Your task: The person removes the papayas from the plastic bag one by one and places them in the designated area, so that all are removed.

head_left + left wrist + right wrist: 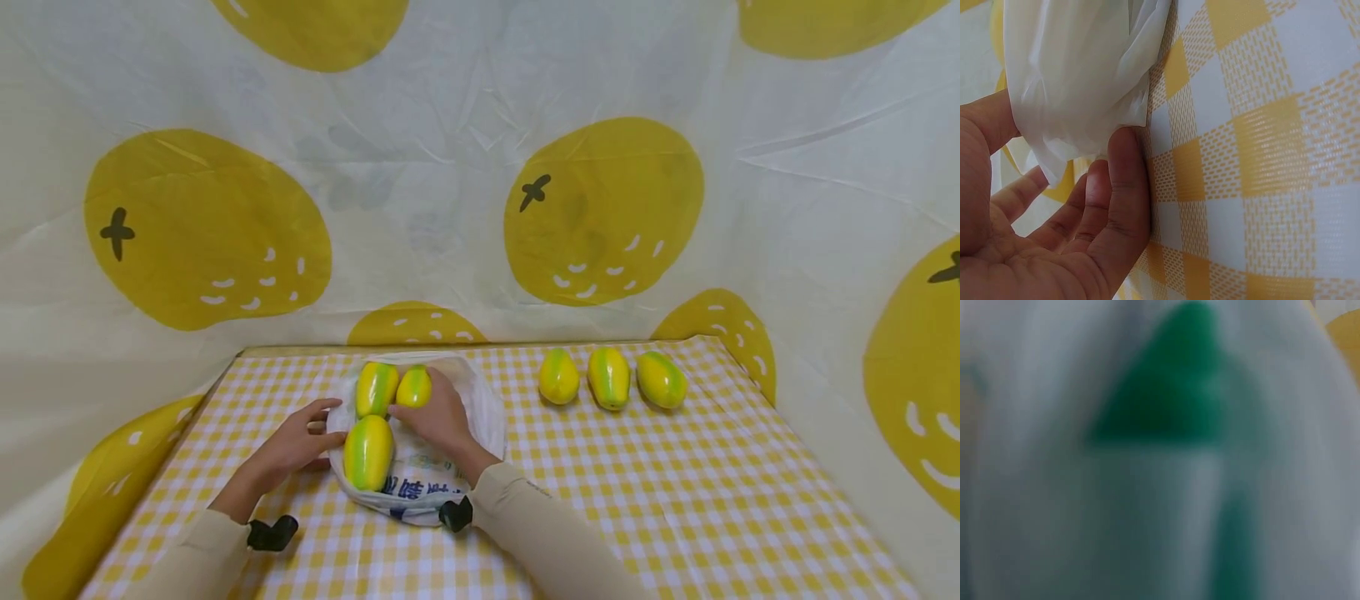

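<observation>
Three yellow papayas with green stripes lie in a white plastic bag [487, 417] spread wide on the table: one papaya [377, 388] at the back left, another papaya [368, 454] in front, and a third papaya [414, 387] at the back. My right hand [438, 417] reaches into the bag and grips the third, covering its right side. My left hand [300, 437] holds the bag's left rim. In the left wrist view, the plastic [1079, 81] hangs between thumb and fingers, hiding the thumb's tip. Blurred white plastic with green print [1166, 400] fills the right wrist view.
To the right of the bag, one papaya [558, 377], another papaya [609, 378] and a further papaya [662, 380] stand in a row near the table's back edge. A yellow checked cloth [637, 500] covers the table. A fruit-printed curtain [427, 225] hangs directly behind it.
</observation>
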A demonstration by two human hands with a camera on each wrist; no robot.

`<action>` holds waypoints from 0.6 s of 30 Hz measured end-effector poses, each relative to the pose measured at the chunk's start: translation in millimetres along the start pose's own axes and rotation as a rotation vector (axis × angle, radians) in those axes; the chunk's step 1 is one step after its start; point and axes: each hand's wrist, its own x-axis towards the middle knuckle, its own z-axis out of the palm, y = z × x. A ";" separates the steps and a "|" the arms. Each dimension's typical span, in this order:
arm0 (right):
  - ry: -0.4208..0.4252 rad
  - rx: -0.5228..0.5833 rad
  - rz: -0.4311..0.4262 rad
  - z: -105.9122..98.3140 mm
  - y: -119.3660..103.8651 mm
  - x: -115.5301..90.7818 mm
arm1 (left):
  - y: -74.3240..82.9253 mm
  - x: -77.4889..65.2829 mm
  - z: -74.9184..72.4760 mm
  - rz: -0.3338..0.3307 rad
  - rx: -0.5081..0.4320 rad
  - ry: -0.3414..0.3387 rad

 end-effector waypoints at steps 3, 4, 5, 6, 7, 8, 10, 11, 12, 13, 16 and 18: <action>0.015 -0.043 0.006 0.2 1.0 -1.0 | -0.7 0.4 0.0 0.006 -0.003 0.003; 0.018 -0.052 0.006 -0.3 1.4 -0.9 | -0.6 0.7 0.0 0.007 -0.002 0.003; 0.021 -0.059 0.004 -0.6 1.8 -1.3 | -0.5 0.9 0.2 0.007 -0.001 0.003; 0.023 -0.066 0.001 -0.9 2.4 -1.2 | -0.6 1.2 0.3 0.008 -0.003 0.001; 0.023 -0.070 0.001 -1.3 2.7 -1.4 | -0.6 1.3 0.6 0.008 -0.003 0.000; 0.026 -0.073 -0.003 -1.5 3.0 -1.6 | -0.6 1.3 0.9 0.009 -0.004 -0.001; 0.032 -0.077 -0.009 -1.9 3.8 -1.8 | -0.8 1.3 1.3 0.014 -0.012 -0.007; 0.034 -0.080 -0.009 -2.1 4.1 -2.1 | -0.9 1.2 1.3 0.017 -0.013 -0.008; 0.035 -0.079 -0.011 -2.4 4.2 -2.4 | -0.9 0.9 1.3 0.019 -0.016 -0.009; 0.038 -0.078 -0.013 -2.8 4.2 -2.9 | -0.9 0.7 1.1 0.020 -0.016 -0.008; 0.036 -0.069 -0.010 -4.7 3.6 -4.5 | -1.1 -0.3 0.2 0.019 -0.019 -0.006; 0.032 -0.063 -0.007 -6.7 2.1 -6.5 | -1.4 -1.3 -0.4 0.020 -0.024 -0.008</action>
